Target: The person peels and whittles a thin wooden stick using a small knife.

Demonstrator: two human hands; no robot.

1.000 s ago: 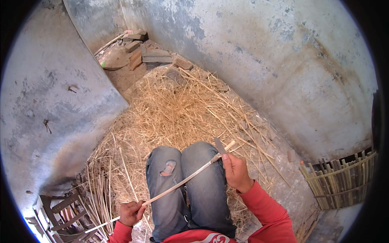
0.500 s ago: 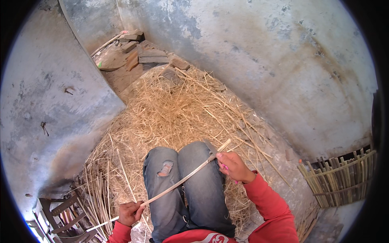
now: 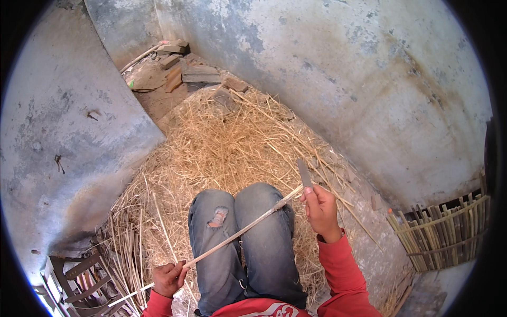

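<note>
A long, pale split bamboo strip (image 3: 233,239) slants across my knees, its right end higher and slightly frayed. My left hand (image 3: 169,278) is closed around the strip beside my left thigh, and the tail sticks out below it to the left. Past my right knee, my right hand (image 3: 321,211) grips a knife by its handle, which the fingers hide. The flat grey knife blade (image 3: 304,173) points up and away, close by the strip's right end. Whether blade and strip touch, I cannot tell.
Straw-like shavings (image 3: 222,142) cover the floor ahead. Long strips (image 3: 124,248) lie at the left beside a dark slatted frame (image 3: 82,277). A bamboo-slat basket (image 3: 443,232) stands at the right against the wall (image 3: 380,95). Bricks (image 3: 200,73) are piled in the far corner.
My right hand has turned upright, and the blade now points away instead of lying across the strip. My left hand stays about where it was, holding the strip.
</note>
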